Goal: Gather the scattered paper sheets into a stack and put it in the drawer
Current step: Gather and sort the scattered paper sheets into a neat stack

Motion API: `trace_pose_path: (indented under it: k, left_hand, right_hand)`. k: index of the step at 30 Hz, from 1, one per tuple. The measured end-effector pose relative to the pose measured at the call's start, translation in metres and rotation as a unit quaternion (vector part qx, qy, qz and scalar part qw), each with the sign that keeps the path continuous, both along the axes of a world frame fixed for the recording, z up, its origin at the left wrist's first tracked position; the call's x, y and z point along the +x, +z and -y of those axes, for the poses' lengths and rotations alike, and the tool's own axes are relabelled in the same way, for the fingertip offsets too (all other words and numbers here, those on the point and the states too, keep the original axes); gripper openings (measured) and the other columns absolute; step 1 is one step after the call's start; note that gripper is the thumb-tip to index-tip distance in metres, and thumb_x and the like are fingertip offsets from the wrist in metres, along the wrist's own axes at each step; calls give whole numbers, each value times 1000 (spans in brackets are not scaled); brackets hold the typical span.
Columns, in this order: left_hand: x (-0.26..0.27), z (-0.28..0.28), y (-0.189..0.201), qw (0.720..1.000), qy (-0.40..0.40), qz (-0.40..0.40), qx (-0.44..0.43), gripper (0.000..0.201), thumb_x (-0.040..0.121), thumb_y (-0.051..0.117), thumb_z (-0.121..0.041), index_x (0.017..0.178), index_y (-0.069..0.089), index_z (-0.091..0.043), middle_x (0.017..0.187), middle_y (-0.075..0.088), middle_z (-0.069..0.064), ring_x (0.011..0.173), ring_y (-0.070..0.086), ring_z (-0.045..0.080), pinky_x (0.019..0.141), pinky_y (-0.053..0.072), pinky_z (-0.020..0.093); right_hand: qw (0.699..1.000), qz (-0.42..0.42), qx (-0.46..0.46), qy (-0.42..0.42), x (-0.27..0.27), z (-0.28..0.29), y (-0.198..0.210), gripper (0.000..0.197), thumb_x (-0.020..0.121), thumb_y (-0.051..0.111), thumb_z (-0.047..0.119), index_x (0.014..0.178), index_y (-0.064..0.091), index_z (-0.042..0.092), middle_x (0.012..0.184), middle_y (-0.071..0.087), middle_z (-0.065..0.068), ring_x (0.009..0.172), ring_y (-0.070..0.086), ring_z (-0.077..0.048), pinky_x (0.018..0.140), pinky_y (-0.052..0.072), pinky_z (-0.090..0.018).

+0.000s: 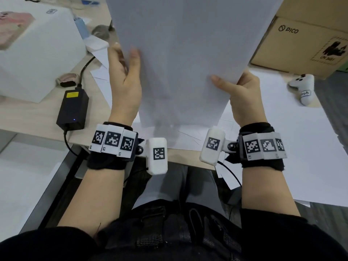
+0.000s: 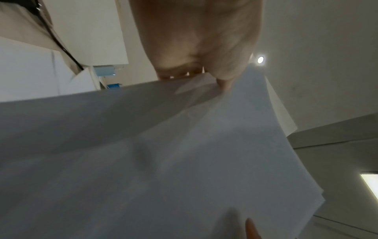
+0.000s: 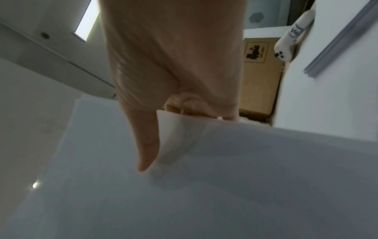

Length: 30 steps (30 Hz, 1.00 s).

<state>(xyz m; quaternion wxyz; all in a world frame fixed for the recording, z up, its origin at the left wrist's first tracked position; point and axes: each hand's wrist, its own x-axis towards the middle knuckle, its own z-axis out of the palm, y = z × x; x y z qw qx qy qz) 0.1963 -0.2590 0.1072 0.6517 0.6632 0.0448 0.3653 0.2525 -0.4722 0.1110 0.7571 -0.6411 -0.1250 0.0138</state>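
Note:
A stack of white paper sheets (image 1: 184, 59) stands upright on its lower edge over the desk, held between both hands. My left hand (image 1: 125, 81) grips its left edge, thumb on the near face, fingers behind. My right hand (image 1: 239, 91) grips the right edge the same way, thumb (image 1: 219, 81) across the front. In the left wrist view the paper stack (image 2: 184, 161) fills the frame below the left hand (image 2: 200, 48). The right wrist view shows the right hand's thumb (image 3: 147, 145) pressed on the paper stack (image 3: 225, 177). More loose sheets (image 1: 282, 132) lie flat on the desk. No drawer is in view.
A white box (image 1: 33, 46) stands at the left, a black power adapter (image 1: 73, 108) with its cable beside it. A brown cardboard box (image 1: 308, 34) sits at the back right, with a white controller (image 1: 303, 87) in front of it. The desk edge (image 1: 184, 159) runs just before my wrists.

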Motion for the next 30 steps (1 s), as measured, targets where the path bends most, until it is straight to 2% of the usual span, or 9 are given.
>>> trace_pose_path:
  k: [2,6,11,13,16,19,22,26,30]
  left_hand:
    - [0,0,-3,1000,4,-8,-21,9,99,41,-27,95,43,-19,88,48,-3,80,45,5,78,39,19]
    - [2,10,3,1000,2,-22,-14,21,103,35,-19,82,40,-22,75,38,-13,64,39,-7,70,35,11]
    - [2,5,-5,998,15,1,-55,24,105,25,-22,104,49,-23,104,55,-10,98,53,0,96,43,21]
    - [1,6,-11,997,13,-31,-62,26,104,24,-29,99,50,-34,104,56,-18,99,54,-4,94,42,20]
    - [1,8,-14,998,11,-40,-48,27,99,29,-38,95,55,-30,101,60,-11,99,55,4,95,45,26]
    - [2,7,-8,999,-8,7,-33,35,99,36,-48,93,56,-20,99,60,1,96,55,13,91,46,33]
    - [-1,6,-5,999,5,16,-32,43,83,39,-62,85,45,-19,87,46,6,83,44,14,78,41,27]
    - [-2,9,-23,998,13,-32,-51,32,97,42,-51,84,42,-21,75,49,-13,71,46,3,71,40,20]
    - [3,14,-33,995,0,-63,-71,17,101,40,-35,101,55,-28,107,64,-11,103,61,4,96,46,24]
  right_hand:
    - [999,-24,-22,15,0,-1,-6,36,72,74,3,107,64,1,104,71,-11,98,68,-24,88,54,-33]
    - [999,-36,-31,14,-1,-6,-4,36,75,73,0,110,64,-2,105,71,-12,99,68,-24,88,54,-32]
    - [999,-40,-17,24,1,2,-9,21,78,71,-1,96,68,7,95,73,-4,92,68,-20,82,53,-30]
    - [998,-51,-35,30,0,2,-15,20,76,72,0,95,69,9,95,73,-2,93,68,-19,86,53,-32]
    - [998,-47,-45,24,-4,-5,-17,22,72,75,5,93,70,11,97,72,-5,95,68,-20,89,53,-32]
    - [999,-37,-20,3,-3,-7,-10,15,77,73,-1,88,70,10,91,72,-3,88,67,-18,87,53,-30]
    - [999,-30,-22,13,-2,-3,-7,14,77,72,-1,87,70,8,91,72,-4,89,67,-19,90,53,-33]
    - [995,-77,-60,27,-3,-4,-22,27,67,77,11,93,71,10,99,72,-6,98,67,-21,95,51,-36]
    - [995,-72,-61,28,-5,-9,-29,24,77,73,1,94,68,18,99,71,-1,97,66,-14,94,50,-27]
